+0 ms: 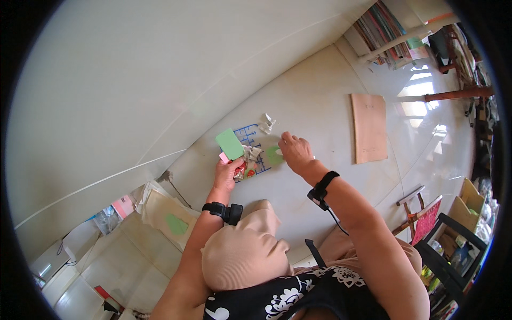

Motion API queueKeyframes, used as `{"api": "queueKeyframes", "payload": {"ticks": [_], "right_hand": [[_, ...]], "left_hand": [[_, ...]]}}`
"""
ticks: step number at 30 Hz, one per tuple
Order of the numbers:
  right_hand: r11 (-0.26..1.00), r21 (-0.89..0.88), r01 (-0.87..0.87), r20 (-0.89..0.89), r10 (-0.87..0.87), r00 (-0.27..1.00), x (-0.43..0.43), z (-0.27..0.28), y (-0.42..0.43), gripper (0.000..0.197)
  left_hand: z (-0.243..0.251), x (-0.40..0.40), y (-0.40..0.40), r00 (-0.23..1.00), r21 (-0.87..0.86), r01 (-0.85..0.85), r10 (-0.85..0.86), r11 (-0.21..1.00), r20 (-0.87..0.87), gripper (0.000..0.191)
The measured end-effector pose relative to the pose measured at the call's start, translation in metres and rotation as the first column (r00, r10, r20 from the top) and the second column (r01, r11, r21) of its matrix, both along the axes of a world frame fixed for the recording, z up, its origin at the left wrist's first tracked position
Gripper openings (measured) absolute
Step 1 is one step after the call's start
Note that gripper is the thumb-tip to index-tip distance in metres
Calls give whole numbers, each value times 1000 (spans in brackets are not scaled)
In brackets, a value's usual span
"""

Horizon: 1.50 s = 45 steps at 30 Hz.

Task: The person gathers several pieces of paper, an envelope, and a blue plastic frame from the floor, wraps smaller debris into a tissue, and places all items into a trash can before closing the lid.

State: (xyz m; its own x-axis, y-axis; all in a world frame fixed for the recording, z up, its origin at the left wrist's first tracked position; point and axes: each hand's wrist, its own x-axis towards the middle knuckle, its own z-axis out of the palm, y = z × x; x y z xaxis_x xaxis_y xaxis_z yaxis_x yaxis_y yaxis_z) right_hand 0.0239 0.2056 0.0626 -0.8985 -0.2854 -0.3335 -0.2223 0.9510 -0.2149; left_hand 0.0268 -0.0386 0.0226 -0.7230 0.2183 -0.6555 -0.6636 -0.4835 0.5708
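My left hand grips a small bundle: a light green card, a pink slip and crumpled red and silvery wrapping. Under and beside it on the pale tiled floor lies a blue plastic lattice frame, partly covered by crumpled scrap paper. Over a green paper piece is my right hand, its fingers curled down. A small white bit shows at those fingers; whether they hold it is unclear. Another crumpled white scrap lies beyond the frame.
A brown paper-covered booklet lies to the right on the floor. A white wall borders the far left. Stacked papers lie at lower left. A shelf with files stands upper right, a wooden chair lower right.
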Motion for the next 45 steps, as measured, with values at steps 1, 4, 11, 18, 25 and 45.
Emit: {"api": "queueKeyframes", "payload": {"ticks": [1,4,11,18,25,45], "right_hand": [[1000,-4,1,2,-1,1000,1,1,-3,15],[980,58,190,180,-198,964,3,3,-7,16],[770,-246,589,452,-446,772,5,16,19,43],[682,-411,605,407,-457,791,-10,30,-26,38],[819,-396,415,200,-364,910,-3,5,-35,40],[759,-509,406,121,-404,907,-15,24,-41,20]], "left_hand": [[1,0,1,1000,-4,1,-1,1000,2,32],[1,1,4,1000,24,17,-18,1000,20,32],[1,0,12,999,-62,34,-35,997,-10,32],[39,-1,42,977,129,202,-208,971,39,35],[39,-7,37,992,21,126,-127,992,22,35],[42,-21,50,999,51,-28,26,998,38,30]]}}
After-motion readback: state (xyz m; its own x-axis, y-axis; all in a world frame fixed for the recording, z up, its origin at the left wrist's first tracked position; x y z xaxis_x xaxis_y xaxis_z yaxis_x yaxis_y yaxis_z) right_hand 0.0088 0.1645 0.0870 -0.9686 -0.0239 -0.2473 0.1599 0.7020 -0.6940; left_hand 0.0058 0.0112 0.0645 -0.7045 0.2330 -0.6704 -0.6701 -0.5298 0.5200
